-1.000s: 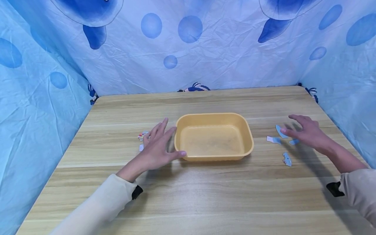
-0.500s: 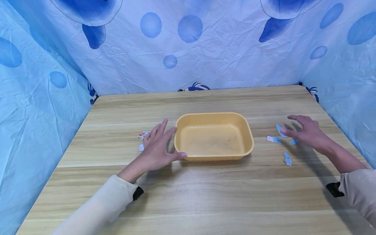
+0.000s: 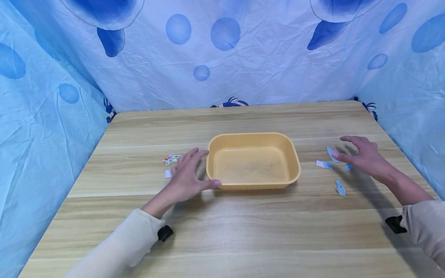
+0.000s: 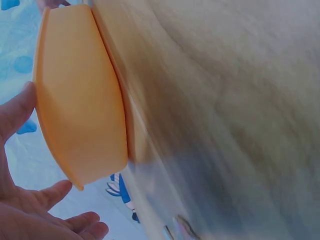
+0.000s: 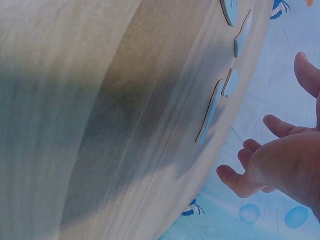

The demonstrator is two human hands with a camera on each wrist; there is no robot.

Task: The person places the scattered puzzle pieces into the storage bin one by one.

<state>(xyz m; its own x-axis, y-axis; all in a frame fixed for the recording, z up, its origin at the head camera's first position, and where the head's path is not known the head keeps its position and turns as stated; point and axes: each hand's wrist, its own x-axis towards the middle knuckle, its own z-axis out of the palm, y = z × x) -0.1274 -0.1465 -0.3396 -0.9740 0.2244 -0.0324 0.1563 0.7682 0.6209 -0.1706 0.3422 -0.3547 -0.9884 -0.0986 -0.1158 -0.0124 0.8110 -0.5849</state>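
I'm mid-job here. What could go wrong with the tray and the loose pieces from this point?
The left hand touches only one end of the yellow tray, so a push there might slide or turn it. That hand also sits by the multicoloured piece, partly hiding it, and might knock it. The right hand hovers near thin, flat blue pieces, which may be scattered or prove hard to pinch.

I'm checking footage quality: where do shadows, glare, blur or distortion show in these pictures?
Head view: pale glare on the table before the tray, a shadow below the right hand; left wrist view: wood grain looks soft, with grey shading; right wrist view: a shadow crosses the table, whose edge looks bowed.
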